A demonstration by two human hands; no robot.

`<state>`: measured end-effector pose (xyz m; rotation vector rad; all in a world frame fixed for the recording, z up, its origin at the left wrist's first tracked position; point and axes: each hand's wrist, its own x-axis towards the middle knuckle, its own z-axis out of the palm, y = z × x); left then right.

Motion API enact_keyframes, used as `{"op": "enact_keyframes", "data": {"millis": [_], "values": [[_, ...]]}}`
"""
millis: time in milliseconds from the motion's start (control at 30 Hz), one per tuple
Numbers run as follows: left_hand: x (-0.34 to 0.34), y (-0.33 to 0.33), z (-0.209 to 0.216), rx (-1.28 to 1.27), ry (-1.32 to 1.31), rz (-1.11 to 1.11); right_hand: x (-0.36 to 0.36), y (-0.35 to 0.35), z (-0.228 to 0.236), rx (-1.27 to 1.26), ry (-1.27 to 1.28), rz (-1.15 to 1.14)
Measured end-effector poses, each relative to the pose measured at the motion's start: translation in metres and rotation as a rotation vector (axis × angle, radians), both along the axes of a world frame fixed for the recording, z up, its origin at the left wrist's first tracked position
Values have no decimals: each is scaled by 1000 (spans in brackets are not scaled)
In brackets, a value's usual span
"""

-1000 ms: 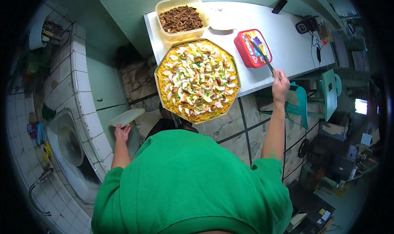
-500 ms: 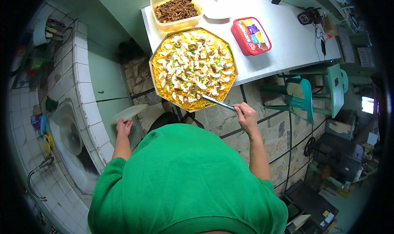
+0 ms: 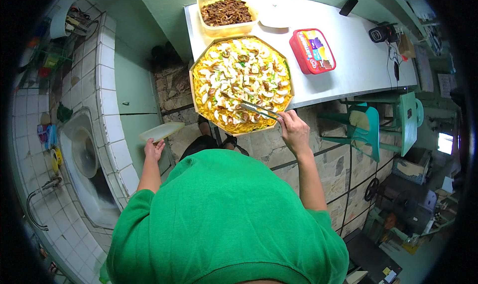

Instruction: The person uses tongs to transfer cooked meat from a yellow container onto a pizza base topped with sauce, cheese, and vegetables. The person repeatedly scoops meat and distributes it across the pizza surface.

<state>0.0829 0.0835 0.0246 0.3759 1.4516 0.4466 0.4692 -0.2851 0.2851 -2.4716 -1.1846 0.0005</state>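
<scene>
My right hand (image 3: 295,131) grips metal tongs (image 3: 264,111), whose tips reach over the near right part of a noodle dish (image 3: 241,79). Sliced egg, brown pieces and green bits top the yellow noodles, which fill an octagonal tray (image 3: 200,106). Down at the left, my left hand (image 3: 155,148) holds a pale, shallow rectangular lid or container (image 3: 162,131) by its near edge. Behind the noodles, a translucent tub (image 3: 226,31) contains dark brown strips. To the right of the tray lies a red tub with a printed lid (image 3: 312,51).
A white table (image 3: 358,65) carries these things, with a white plate or lid (image 3: 275,17) at the back. Teal chairs (image 3: 366,127) stand by its right side. On my left is a tiled counter (image 3: 113,112) with a sink (image 3: 82,159).
The tongs have swung left and further over the noodles, with their two arms now visibly apart. My right hand has risen slightly. The view has shifted a little.
</scene>
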Motion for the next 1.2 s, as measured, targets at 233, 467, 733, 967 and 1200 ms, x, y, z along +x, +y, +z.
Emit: {"op": "enact_keyframes", "data": {"millis": [233, 467, 733, 967, 1200], "values": [[-7, 3, -6, -18, -25, -15, 12, 13, 2, -83, -10, 22], [-5, 5, -5, -10, -15, 17, 10, 18, 3, -43, 20, 2], [-3, 17, -10, -33, 0, 10, 16, 26, 7, -47, 54, -21], [10, 23, -4, -27, 2, 26, 95, 73, 20, 411, 273, -215], [17, 43, -8, -43, -37, -22, 186, 207, -5, -235, -78, -259]]}}
